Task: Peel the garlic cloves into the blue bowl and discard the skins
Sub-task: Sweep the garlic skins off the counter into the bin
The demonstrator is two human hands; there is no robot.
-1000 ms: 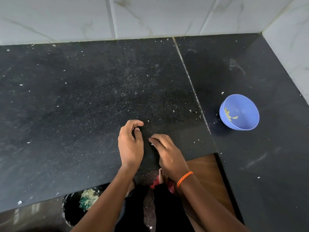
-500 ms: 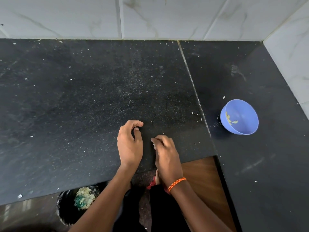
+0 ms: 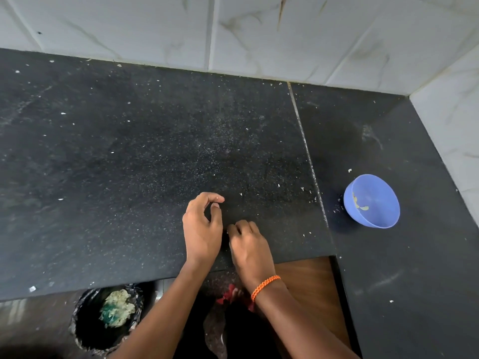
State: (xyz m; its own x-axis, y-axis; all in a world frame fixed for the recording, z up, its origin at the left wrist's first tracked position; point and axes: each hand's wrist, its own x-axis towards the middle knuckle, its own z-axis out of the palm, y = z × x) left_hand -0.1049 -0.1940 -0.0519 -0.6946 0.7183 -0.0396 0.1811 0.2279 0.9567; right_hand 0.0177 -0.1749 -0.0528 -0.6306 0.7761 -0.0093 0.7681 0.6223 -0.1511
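Two hands rest near the front edge of the dark surface [image 3: 129,164], well to the left of the bowl [image 3: 372,200]. The left hand [image 3: 202,229] lies on its side with the fingers curled and the thumb tip close to the forefinger; whether anything sits between them I cannot tell. The right hand [image 3: 250,251], just beside it and nearer the bowl, has its fingers bent down onto the surface, fingertips tucked towards the left hand's heel, and what it holds, if anything, is hidden under the knuckles. An orange band [image 3: 265,286] circles the right wrist. The bowl is blue, stands upright on the right-hand slab past the seam [image 3: 305,149] in the surface, and is apart from both hands; a few pale scraps cling to its inner wall, too small to name. White flecks [image 3: 308,189] are scattered over the surface between the hands and the bowl, thickest just left of the seam, with a few dark and pale bits right against the bowl's left side. Behind the bowl rise pale marbled tiles [image 3: 285,35], meeting in a corner above and to its right. Far left of the bowl and below the surface edge stands a bin [image 3: 83,322] lined in black, holding a heap of pale and greenish scraps.
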